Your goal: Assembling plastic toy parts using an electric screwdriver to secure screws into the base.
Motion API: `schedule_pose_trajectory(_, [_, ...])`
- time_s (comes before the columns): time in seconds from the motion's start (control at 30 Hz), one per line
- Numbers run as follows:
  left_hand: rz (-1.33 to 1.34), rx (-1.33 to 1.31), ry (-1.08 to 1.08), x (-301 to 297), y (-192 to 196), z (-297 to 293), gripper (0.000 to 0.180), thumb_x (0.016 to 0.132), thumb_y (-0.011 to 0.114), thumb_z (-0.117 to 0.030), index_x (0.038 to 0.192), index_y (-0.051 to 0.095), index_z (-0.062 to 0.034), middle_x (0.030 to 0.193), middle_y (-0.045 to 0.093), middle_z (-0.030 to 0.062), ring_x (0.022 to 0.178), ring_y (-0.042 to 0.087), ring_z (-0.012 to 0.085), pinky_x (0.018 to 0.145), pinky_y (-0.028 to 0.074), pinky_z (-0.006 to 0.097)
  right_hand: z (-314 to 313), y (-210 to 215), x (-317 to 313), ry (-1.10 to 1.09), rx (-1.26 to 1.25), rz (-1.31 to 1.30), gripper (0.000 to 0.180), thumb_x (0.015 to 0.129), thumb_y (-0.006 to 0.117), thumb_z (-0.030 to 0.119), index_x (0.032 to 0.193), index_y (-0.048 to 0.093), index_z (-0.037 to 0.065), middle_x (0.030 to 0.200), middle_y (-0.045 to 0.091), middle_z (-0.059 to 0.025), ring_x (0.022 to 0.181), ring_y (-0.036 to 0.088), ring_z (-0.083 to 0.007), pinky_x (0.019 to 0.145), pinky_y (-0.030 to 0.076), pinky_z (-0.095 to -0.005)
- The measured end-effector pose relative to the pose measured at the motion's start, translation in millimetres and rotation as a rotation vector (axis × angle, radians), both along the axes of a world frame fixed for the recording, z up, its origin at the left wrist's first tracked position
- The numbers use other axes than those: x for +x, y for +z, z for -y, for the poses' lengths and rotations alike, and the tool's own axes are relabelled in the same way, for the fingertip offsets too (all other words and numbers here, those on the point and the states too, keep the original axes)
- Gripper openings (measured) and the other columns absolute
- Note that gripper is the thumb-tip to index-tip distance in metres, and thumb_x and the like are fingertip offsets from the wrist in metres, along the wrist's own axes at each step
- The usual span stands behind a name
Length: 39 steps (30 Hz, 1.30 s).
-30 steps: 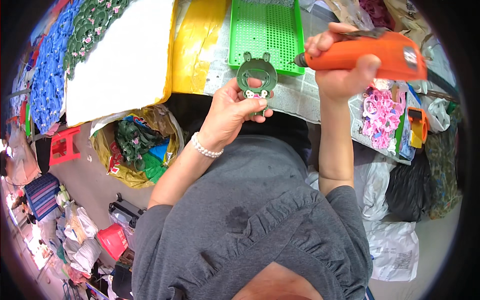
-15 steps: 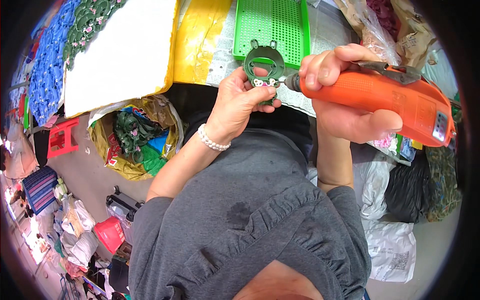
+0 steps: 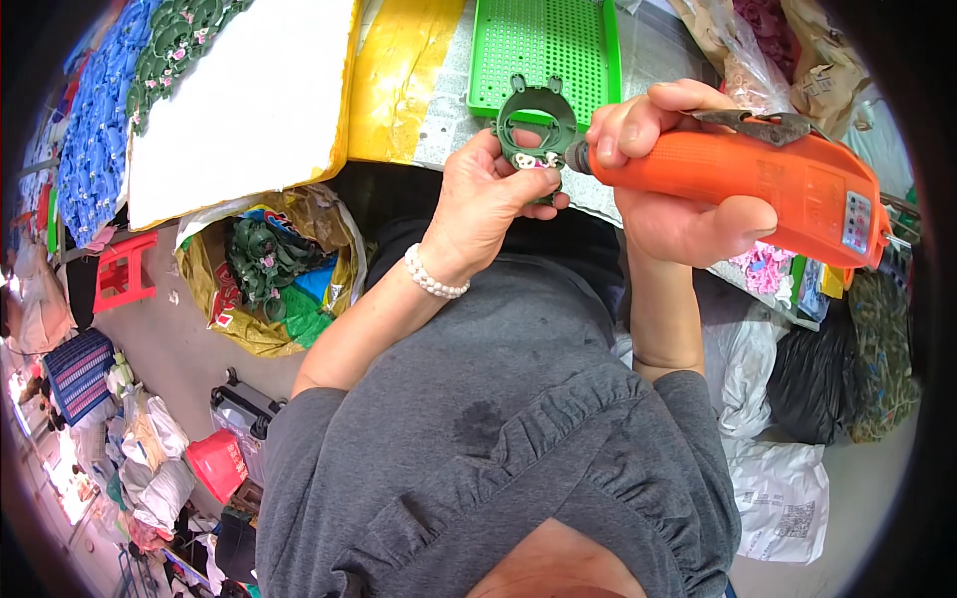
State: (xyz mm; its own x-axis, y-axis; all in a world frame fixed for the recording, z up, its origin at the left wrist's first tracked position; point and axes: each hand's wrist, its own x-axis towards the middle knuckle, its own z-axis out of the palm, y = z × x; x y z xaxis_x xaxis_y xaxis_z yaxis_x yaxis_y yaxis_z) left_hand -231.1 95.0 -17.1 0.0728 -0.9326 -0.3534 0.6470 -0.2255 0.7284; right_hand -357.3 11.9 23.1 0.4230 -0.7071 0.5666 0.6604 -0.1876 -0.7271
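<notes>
My left hand (image 3: 490, 194) grips a dark green plastic ring-shaped part (image 3: 545, 103) with two small ear-like tabs on top. Small white and pink pieces (image 3: 538, 159) sit on its lower side, near my thumb. In my right hand (image 3: 673, 189) is an orange electric screwdriver (image 3: 743, 179), fingers wrapped round its body. The tool lies nearly level, its dark nose against or just beside the part's right side. Its bit is hidden from view, so I cannot tell exactly where it touches.
A green perforated tray (image 3: 543, 55) lies behind the part on the table. To the left is a large white board (image 3: 249, 100) with green parts along its edge. Below it stands a gold bag (image 3: 349, 244) of green parts. A red stool (image 3: 125, 271) is at far left.
The screwdriver has moved left and closer to the green part; its bit, visible before, is now hidden. My left hand and the part have shifted slightly right.
</notes>
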Motion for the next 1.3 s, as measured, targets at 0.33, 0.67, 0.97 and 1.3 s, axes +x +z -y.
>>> schedule_pose_trajectory(0.33, [0.051, 0.0, 0.068, -4.0, 11.4, -1.7, 0.029, 0.077, 0.063, 0.003, 0.103, 0.049, 0.0002, 0.082, 0.063, 0.0112, 0.064, 0.065, 0.019, 0.055, 0.055, 0.025, -0.8, 6.7, -1.4, 0.058, -0.02, 0.018, 0.092, 0.052, 0.065, 0.077, 0.1, 0.051, 0.0, 0.073, 0.053, -0.0068, 0.067, 0.054, -0.0185, 0.058, 0.049, -0.0329])
schedule_pose_trajectory(0.67, [-0.026, 0.022, 0.045, 7.0, -0.7, 7.2, 0.03, 0.078, 0.063, 0.0, 0.105, 0.049, -0.0036, 0.091, 0.063, 0.0123, 0.071, 0.065, 0.0212, 0.06, 0.055, 0.027, 18.8, 19.2, -4.8, 0.059, -0.075, 0.078, 0.094, 0.063, 0.052, 0.079, 0.108, 0.05, -0.004, 0.076, 0.054, -0.0072, 0.066, 0.052, -0.0187, 0.06, 0.044, -0.0332])
schedule_pose_trajectory(0.97, [-0.084, 0.011, 0.015, 15.5, -8.1, 0.1, 0.032, 0.079, 0.063, -0.002, 0.107, 0.049, -0.0054, 0.097, 0.062, 0.0149, 0.073, 0.065, 0.0211, 0.059, 0.054, 0.026, 61.0, -31.2, 10.6, -0.368, 0.074, -0.185, 0.063, 0.079, 0.052, 0.059, 0.093, 0.053, -0.002, 0.065, 0.052, -0.0083, 0.055, 0.05, -0.0194, 0.052, 0.043, -0.0312])
schedule_pose_trajectory(1.3, [-0.038, 0.028, -0.019, 16.0, -12.1, -3.0, 0.033, 0.078, 0.062, -0.002, 0.11, 0.054, -0.0071, 0.101, 0.062, 0.0165, 0.074, 0.064, 0.0177, 0.061, 0.054, 0.024, 65.7, -35.7, 15.2, -0.481, 0.065, -0.218, 0.066, 0.077, 0.053, 0.062, 0.09, 0.051, -0.003, 0.062, 0.051, -0.0082, 0.051, 0.051, -0.0195, 0.05, 0.044, -0.0313])
